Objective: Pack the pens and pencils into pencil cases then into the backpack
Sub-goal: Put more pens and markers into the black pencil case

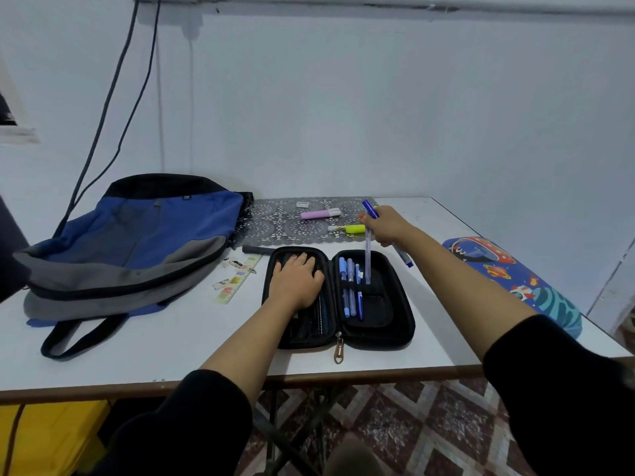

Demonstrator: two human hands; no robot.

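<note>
A clear pen (368,259) with a blue cap stands almost upright just right of the frame's centre. Its long axis runs top to bottom, with the cap toward the wall and the tip pointing down over the right half of the open black pencil case (405,314). The right hand (385,225) grips the pen near the capped end, fingers curled round it and the forearm reaching in from the lower right. A grey marker (403,257) with a blue end slants out below that hand; whether the hand holds it too cannot be told. The left hand (295,280) lies flat, fingers spread and straight, on the left half of the case, grasping nothing, its arm coming up from the lower centre. In the right half several blue pens (350,286) lie side by side, their long axes running from the far edge toward the near one. The blue and grey backpack (137,242) lies on its side at the left of the white table (171,345), and a space-print pencil case (508,280) sits closed at the right edge. A pink highlighter (319,213) and a yellow highlighter (350,229) lie crosswise on a patterned mat (275,225) behind the case, and a ruler (237,280) lies slanted between backpack and case.
</note>
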